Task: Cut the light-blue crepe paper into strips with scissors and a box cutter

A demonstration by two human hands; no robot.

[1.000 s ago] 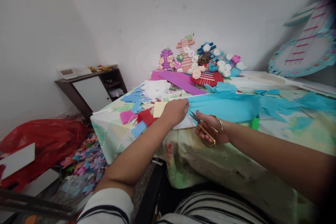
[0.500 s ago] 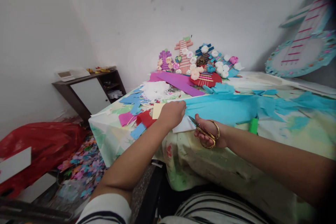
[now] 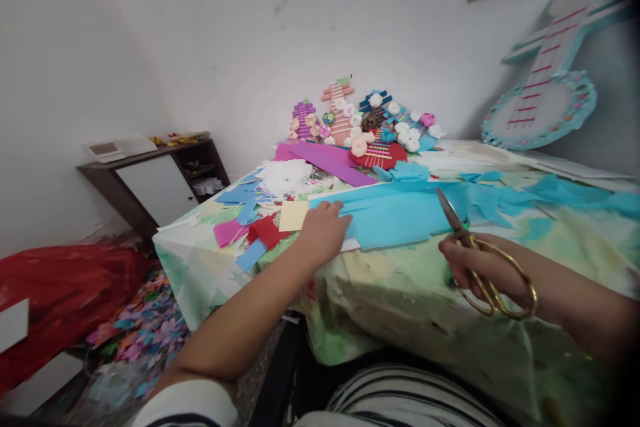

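Note:
A strip of turquoise crepe paper [image 3: 395,217] lies across the table. On its left end rests my left hand [image 3: 325,232], fingers loosely stretched over the paper. Part of a white sheet [image 3: 350,245] shows under the paper's near left edge. Off to the right, raised over the table's front edge, my right hand [image 3: 483,267] grips gold-handled scissors [image 3: 451,212]. Their blades look closed and point up and away, apart from my left hand. Beside the left hand lies a pale yellow square pad [image 3: 293,215].
Red felt [image 3: 265,230], blue scraps [image 3: 251,255] and white shredded strands [image 3: 285,177] lie at left. Several flower-trimmed craft guitars [image 3: 383,150] stand at the back. A big decorated guitar [image 3: 543,110] leans at right. A cabinet [image 3: 155,183] stands left of the table.
My right hand has carried the scissors right and closer to me, away from my left hand. The closed fingers of my left hand have spread onto the paper, whose near side now lies lower.

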